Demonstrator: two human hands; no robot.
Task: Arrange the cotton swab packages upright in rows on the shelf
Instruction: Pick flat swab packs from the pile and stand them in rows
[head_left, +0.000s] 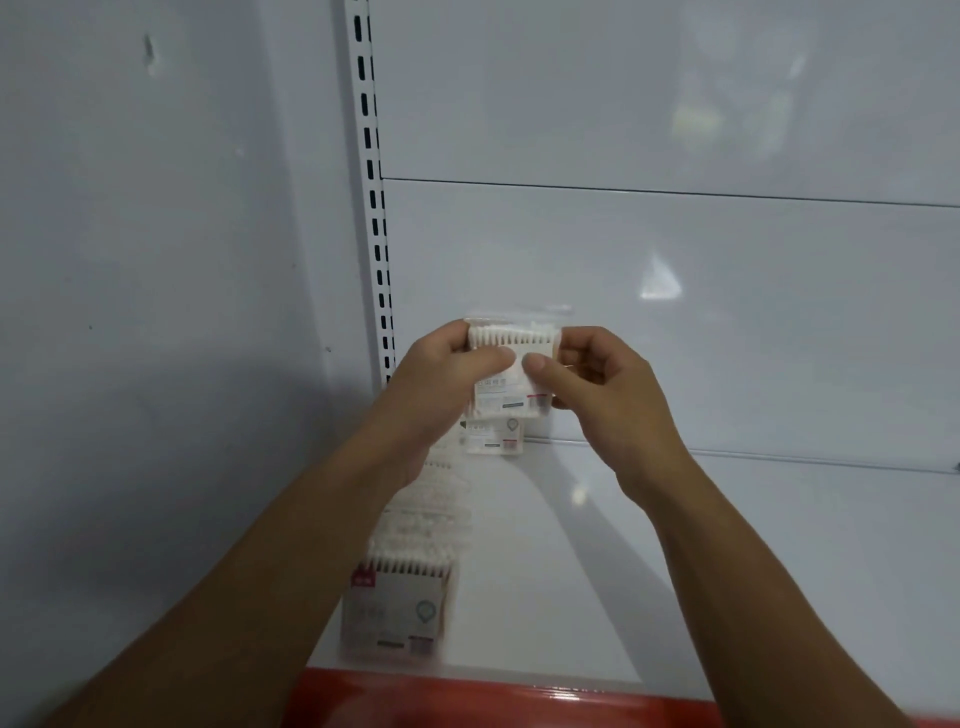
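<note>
I hold one cotton swab package (506, 389) in the air with both hands, above the rear part of the shelf (597, 571) and close to the back panel (675, 312). My left hand (441, 374) pinches its left side with the thumb in front, and my right hand (602, 389) pinches the right side in the same way. Below, a row of packages (397, 608) runs from the red front edge (467, 701) toward the back. It is blurred, so I cannot tell if every one stands straight.

The danger I see is this: the film looks smooth and the pack is thin, so it may slip when one hand lets go. Also, if I lower it too near the rearmost package (491, 439), my left forearm may push the row — such light packs probably fall like dominoes.
</note>
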